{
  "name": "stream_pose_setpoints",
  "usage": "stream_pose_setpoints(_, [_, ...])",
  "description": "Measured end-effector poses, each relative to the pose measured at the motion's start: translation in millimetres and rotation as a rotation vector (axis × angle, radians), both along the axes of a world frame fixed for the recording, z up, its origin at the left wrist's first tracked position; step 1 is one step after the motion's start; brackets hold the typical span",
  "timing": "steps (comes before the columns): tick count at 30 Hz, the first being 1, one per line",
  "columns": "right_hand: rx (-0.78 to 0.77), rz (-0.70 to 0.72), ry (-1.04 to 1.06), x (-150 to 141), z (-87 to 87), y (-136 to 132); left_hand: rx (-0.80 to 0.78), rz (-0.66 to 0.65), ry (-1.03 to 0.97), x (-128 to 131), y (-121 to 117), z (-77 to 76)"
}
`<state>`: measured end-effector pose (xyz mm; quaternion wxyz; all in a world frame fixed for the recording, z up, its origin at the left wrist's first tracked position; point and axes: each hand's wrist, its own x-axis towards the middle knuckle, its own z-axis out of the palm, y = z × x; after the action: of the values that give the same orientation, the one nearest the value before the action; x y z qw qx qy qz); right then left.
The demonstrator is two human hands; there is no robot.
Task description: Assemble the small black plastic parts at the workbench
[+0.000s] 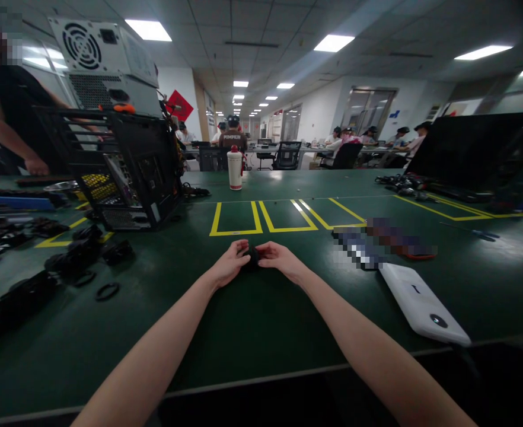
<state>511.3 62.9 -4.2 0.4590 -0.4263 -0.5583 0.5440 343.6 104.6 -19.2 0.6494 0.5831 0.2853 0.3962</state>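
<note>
Over the middle of the green table, a small dark round part (252,257) sits between my two hands; its exact kind is too dark to make out. My left hand (232,262) grips it from the left with thumb and fingers curled. From the other side, the fingers of my right hand (279,260) are pinched against its edge. To the left of my hands lie a black ring (107,291) and a second black ring (84,279). Several dark, chunky black parts (72,255) are lined up beyond them.
An open computer case (132,178) with power supplies (105,59) on top stands at the left. Yellow tape outlines (237,232) and a cup (235,171) lie ahead. Right are a white power bank-like device (421,302), two blurred-out items, a screwdriver (475,232) and a black monitor (470,154). A person (16,112) stands far left.
</note>
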Motion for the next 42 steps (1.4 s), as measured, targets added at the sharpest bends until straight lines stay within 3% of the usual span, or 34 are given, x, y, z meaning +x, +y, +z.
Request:
stream_pose_setpoints(12, [-0.043, -0.04, -0.011, 0.3, -2.1, 3.4, 0.064, 0.016, 0.114, -2.9, 3.9, -4.8])
stream_pose_setpoints(19, [0.021, 0.031, -0.021, 2.5, 1.2, -0.8, 0.265, -0.012, 0.275, -5.5, -1.6, 1.1])
stream_pose_setpoints(24, [-0.007, -0.055, -0.053, 2.2, 1.7, 0.0, 0.436, 0.045, 0.381, -5.5, -6.5, 5.1])
stream_pose_setpoints(28, [-0.058, -0.043, -0.055, 1.4, 1.4, 0.9, 0.5, -0.005, 0.423, -5.9, -7.4, 4.8])
stream_pose_setpoints(33, [-0.014, -0.038, -0.069, 3.2, -2.3, 3.0, 0.542, -0.069, 0.491, -8.3, -7.9, 6.5])
stream_pose_setpoints(42, [-0.02, -0.037, 0.028, -1.7, -0.8, 0.7, 0.667, 0.0, 0.575, -7.0, -8.2, 4.9])
